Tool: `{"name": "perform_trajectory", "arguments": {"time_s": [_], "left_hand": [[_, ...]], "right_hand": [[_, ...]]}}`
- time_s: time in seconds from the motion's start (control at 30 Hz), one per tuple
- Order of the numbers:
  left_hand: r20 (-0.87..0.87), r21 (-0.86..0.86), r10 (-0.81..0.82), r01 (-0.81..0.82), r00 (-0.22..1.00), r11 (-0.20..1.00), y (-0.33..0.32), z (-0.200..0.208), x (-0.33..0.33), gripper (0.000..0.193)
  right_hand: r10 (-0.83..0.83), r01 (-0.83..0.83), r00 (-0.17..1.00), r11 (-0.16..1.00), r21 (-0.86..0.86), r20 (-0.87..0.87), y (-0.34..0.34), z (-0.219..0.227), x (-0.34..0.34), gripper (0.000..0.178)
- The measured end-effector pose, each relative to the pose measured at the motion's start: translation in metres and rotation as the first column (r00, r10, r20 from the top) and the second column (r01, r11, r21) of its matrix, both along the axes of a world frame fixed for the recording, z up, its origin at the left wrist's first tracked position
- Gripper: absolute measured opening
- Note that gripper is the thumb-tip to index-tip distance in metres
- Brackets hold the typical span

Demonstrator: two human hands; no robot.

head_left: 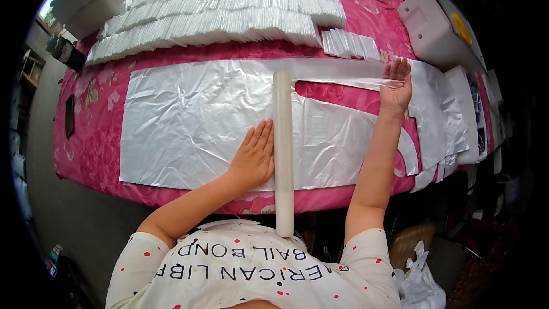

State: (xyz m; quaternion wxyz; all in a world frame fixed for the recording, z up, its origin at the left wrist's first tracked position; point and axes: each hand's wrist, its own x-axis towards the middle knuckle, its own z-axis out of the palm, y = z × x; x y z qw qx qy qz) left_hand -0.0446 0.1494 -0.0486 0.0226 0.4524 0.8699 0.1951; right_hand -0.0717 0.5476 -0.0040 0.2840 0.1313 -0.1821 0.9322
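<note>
Across the middle of the pink flowered counter (94,143) lies a silvery plastic sheet (189,126), its long axis running left to right, the squared end to the left and the cut-out, strap-like end pointing right. Over it, crosswise, sits a pale roller tube (283,154), its length running near to far; the far end stops just short of the sheet's far edge, and the near end juts past the counter's edge toward the person's shirt (251,269). The left hand (255,154) lies flat just left of the tube, fingers straight and together, pointing far and a little right. Over on the right, the right hand (396,87) is palm up, fingers straight and close together, pointing far, with the strap's film drawn across the palm; I can't tell whether anything pinches it. More plastic sheets (437,117) spread beyond that hand on the right. Along the far side stand packed rows of folded white packets (211,28), flanked by a white box (97,0) far left and a foam box (432,26) far right. A dark bottle (66,51) stands at the far left corner, and grey floor (68,212) shows at left.
</note>
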Motion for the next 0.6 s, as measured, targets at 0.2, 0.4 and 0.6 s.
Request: {"name": "perform_trajectory", "arguments": {"time_s": [0.2, 0.4, 0.6], "left_hand": [[0.029, 0.027, 0.014, -0.015, 0.999, 1.000, -0.006, -0.004, 0.000, 0.061], [0.014, 0.054, 0.014, -0.014, 1.000, 0.998, -0.002, -0.005, -0.001, 0.063], [-0.132, -0.014, 0.033, -0.036, 0.991, 0.999, -0.005, -0.023, -0.001, 0.063]], "right_hand": [[-0.488, 0.417, 0.853, 0.851, 0.320, 0.184, -0.093, 0.120, -0.011, 0.032], [-0.198, 0.037, 0.977, 0.518, 0.854, 0.078, -0.303, 0.094, -0.040, 0.039], [-0.087, -0.109, 0.991, -0.097, 0.989, 0.101, -0.458, -0.008, -0.060, 0.032]]}}
